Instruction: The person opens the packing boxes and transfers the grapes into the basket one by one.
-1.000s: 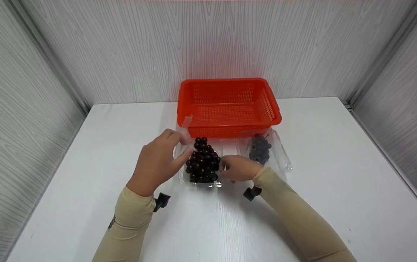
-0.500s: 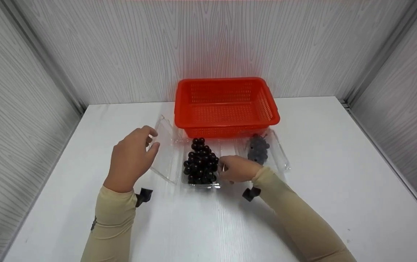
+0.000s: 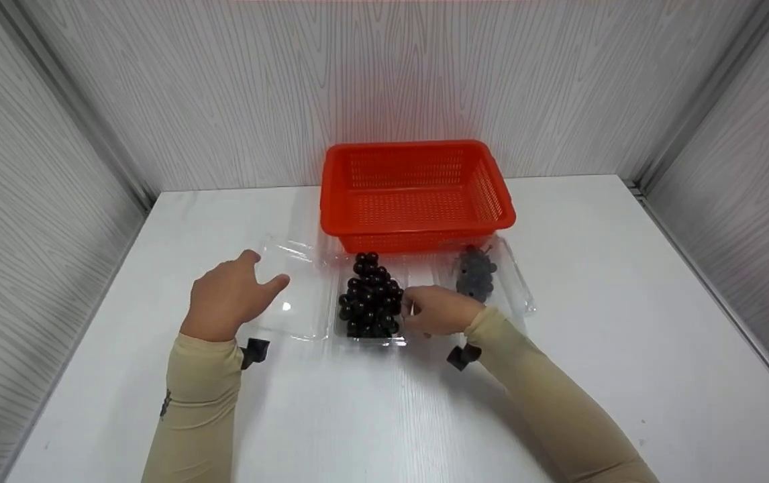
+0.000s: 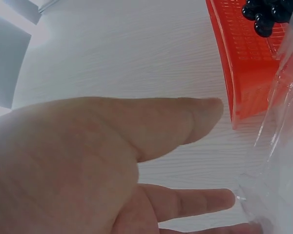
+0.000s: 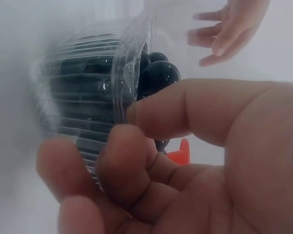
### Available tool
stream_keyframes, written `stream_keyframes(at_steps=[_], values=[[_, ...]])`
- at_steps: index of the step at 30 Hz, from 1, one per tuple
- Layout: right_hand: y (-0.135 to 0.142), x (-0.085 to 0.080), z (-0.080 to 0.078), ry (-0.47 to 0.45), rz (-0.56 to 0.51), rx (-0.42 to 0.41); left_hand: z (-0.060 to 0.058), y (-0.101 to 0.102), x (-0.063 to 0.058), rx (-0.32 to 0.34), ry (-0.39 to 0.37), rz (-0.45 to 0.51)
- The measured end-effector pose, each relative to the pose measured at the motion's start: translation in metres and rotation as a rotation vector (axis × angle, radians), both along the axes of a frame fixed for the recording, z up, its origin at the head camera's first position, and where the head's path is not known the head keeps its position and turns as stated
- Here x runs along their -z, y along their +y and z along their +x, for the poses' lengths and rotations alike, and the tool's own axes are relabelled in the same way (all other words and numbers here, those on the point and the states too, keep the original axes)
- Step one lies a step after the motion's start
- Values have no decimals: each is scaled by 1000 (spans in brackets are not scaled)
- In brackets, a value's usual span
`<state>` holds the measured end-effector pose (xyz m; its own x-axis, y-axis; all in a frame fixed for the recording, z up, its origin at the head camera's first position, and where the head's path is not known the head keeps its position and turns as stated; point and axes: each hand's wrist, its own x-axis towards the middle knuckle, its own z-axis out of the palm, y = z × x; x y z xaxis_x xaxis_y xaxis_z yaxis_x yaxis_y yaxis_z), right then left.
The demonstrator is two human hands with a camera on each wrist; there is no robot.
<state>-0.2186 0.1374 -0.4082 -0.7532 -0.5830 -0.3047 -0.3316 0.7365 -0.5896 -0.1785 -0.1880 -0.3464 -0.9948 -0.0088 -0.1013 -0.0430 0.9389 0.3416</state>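
A bunch of dark, glossy artificial grapes [image 3: 371, 298] lies in a clear ribbed plastic box [image 5: 88, 87]. My right hand [image 3: 443, 310] pinches the box's right rim between thumb and finger. The hinged lid [image 3: 300, 292] is folded back to the left, nearly flat to the table. Beside the lid, my left hand [image 3: 227, 298] has its thumb and fingers spread, and in the left wrist view the fingertips [image 4: 227, 199] reach the lid's edge.
Behind the box stands a red perforated basket [image 3: 425, 241]. To the right, partly behind my right hand, a second clear plastic container [image 3: 517, 282] holds a grey knobbly object [image 3: 475, 274]. Pale walls [image 3: 391, 80] enclose the white table [image 3: 357, 416] at the back and sides.
My left hand has moved left from beside the grapes, and the lid has swung from upright down to the left. My right hand has stayed at the box's rim.
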Motion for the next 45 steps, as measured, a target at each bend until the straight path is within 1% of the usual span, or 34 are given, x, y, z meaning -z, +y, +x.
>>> stream_keyframes(at_steps=[4,9,17,22,26,31,34,36,38,40,42,44,45], values=[[0,1,1,-1,1,4,-2,-5,5,-3,-90,-13],[0,2,3,-4,10,14,-6,-9,15,16,-170,-16],[1,0,3,24,13,10,-19,-13,33,22,-249,-9],[2,0,3,9,4,22,-27,-17,46,34,-314,-8],[2,1,3,7,4,26,-31,-18,53,42,-331,-10],[2,1,3,22,18,19,-33,-16,58,38,-323,-15],[1,1,4,27,23,14,-28,-13,53,29,-314,-25],[2,1,4,35,22,4,-22,-9,45,22,-265,-26],[3,0,4,53,20,-12,-16,-1,36,30,-182,-1],[4,0,4,83,16,-33,-11,9,25,68,-74,40],[5,0,4,104,10,-45,-6,20,18,135,9,98],[5,-1,4,108,5,-47,-2,30,14,215,50,129],[5,-1,4,108,2,-46,0,35,12,246,48,141]])
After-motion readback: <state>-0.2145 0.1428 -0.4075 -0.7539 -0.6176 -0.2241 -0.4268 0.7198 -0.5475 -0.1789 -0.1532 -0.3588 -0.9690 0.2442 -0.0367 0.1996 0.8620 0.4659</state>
